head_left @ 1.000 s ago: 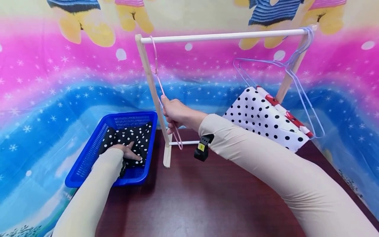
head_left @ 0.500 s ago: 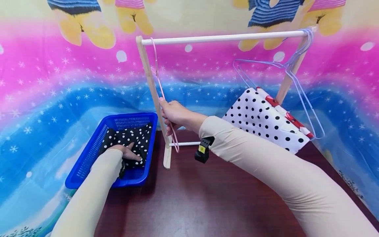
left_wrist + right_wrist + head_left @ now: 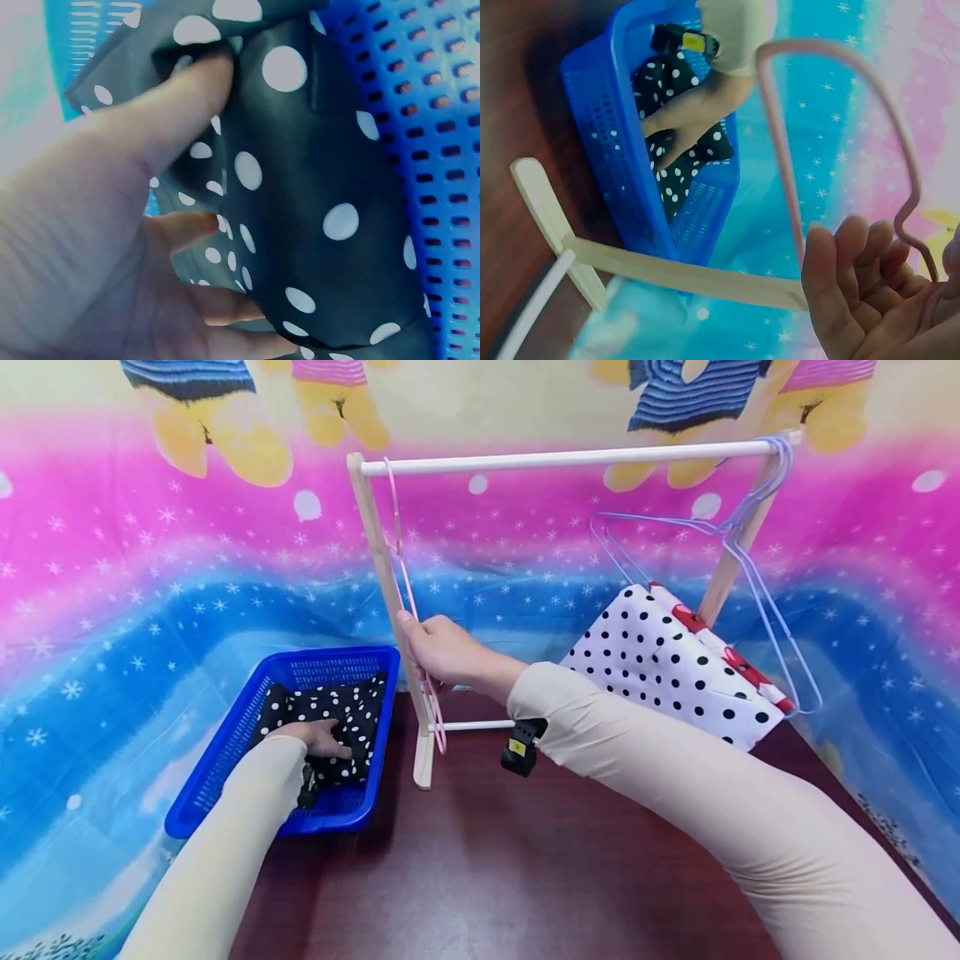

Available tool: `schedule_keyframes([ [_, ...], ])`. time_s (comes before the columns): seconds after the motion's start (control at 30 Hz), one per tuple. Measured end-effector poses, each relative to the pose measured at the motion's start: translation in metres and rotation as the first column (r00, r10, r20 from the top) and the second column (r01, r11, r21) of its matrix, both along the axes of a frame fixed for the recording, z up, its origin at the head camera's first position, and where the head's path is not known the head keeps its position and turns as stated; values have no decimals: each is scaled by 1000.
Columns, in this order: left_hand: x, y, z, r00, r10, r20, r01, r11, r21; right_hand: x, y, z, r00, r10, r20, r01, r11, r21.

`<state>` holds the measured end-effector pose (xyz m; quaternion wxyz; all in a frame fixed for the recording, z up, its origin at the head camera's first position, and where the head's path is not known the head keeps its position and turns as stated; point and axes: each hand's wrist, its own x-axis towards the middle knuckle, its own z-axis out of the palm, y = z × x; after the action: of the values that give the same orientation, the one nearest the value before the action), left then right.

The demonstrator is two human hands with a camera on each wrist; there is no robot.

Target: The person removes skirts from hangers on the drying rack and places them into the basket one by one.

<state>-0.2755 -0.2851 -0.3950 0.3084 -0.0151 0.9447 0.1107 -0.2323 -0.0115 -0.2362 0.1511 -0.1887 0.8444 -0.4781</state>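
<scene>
My left hand (image 3: 318,739) rests on a folded black cloth with white dots (image 3: 363,710) inside a blue plastic basket (image 3: 225,760). In the left wrist view, the thumb (image 3: 191,86) reaches into a fold, and the other fingers, spread apart, touch the cloth's side; some fingertips are hidden. My right hand (image 3: 450,652) grips one side of a pink wire hanger (image 3: 407,583), whose hook sits over the rack's top bar (image 3: 555,462) near its left end. Curled fingers (image 3: 821,262) lie round the hanger (image 3: 779,150) in the right wrist view.
Purple hangers (image 3: 738,527) hang at the bar's right end, bearing a white cloth with black dots (image 3: 652,668) and a red-and-white one (image 3: 738,660) behind. The rack's left post (image 3: 382,568) stands close beside the basket. A dark wooden table (image 3: 480,860) lies beneath.
My right hand has moved slightly left and down, and the hanger's lower end has swung left toward the post. My left hand has shifted slightly left on the cloth.
</scene>
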Motion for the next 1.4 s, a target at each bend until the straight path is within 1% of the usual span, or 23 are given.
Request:
schedule_keyframes([
  [0.1, 4, 1, 9, 998, 19, -60, -20, 1000, -17, 2, 2, 0, 993, 13, -119, -3, 996, 85],
  [0.17, 4, 1, 14, 995, 32, -91, -34, 999, -19, 4, 3, 0, 986, 33, -163, -13, 992, 123],
  [0.2, 4, 0, 15, 994, 29, -110, -32, 999, -27, 5, 4, 0, 982, 42, -182, -17, 990, 141],
  [0.3, 3, 0, 19, 987, 6, -158, -14, 999, -45, 8, 5, 2, 972, 64, -224, -22, 982, 185],
  [0.4, 2, -1, 25, 982, -12, -190, 2, 999, -53, 11, 7, 3, 967, 58, -249, -3, 976, 216],
  [0.47, 2, -2, 28, 979, 3, -206, -13, 999, -50, 12, 8, 3, 964, 54, -258, 7, 973, 233],
  [0.53, 4, -2, 33, 971, 10, -240, -22, 999, -48, 13, 9, 3, 963, 52, -263, 13, 970, 242],
  [0.6, 6, 0, 36, 954, 15, -300, -27, 999, -34, 13, 11, 3, 961, 58, -270, 10, 970, 245],
  [0.67, 9, 4, 38, 926, 30, -377, -37, 999, -10, 13, 12, 3, 958, 64, -281, 7, 970, 244],
  [0.7, 10, 7, 39, 907, 33, -420, -36, 999, 0, 12, 13, 2, 956, 67, -286, 6, 969, 247],
  [0.77, 12, 11, 39, 864, 44, -502, -35, 999, 28, 12, 15, 1, 949, 78, -304, 2, 967, 253],
  [0.83, 15, 17, 39, 823, 58, -565, -32, 998, 56, 13, 16, 0, 940, 83, -331, 7, 965, 262],
  [0.9, 19, 23, 41, 788, 61, -613, -20, 997, 73, 14, 17, -2, 932, 87, -353, 11, 963, 268],
  [0.93, 21, 26, 41, 772, 64, -632, -13, 996, 85, 15, 17, -3, 928, 89, -363, 12, 963, 268],
  [0.97, 23, 30, 42, 759, 69, -647, -8, 995, 97, 16, 18, -3, 926, 89, -367, 13, 964, 266],
  [1.07, 31, 41, 45, 731, 75, -678, 16, 992, 126, 20, 21, -4, 929, 84, -360, 10, 967, 253],
  [1.13, 37, 49, 47, 716, 76, -694, 32, 989, 141, 21, 23, -3, 930, 78, -360, 13, 970, 243],
  [1.3, 49, 64, 52, 700, 66, -711, 57, 987, 147, 25, 32, -3, 920, 58, -387, 30, 976, 218],
  [1.4, 53, 68, 53, 699, 61, -713, 66, 987, 148, 27, 37, -4, 915, 53, -400, 33, 978, 204],
])
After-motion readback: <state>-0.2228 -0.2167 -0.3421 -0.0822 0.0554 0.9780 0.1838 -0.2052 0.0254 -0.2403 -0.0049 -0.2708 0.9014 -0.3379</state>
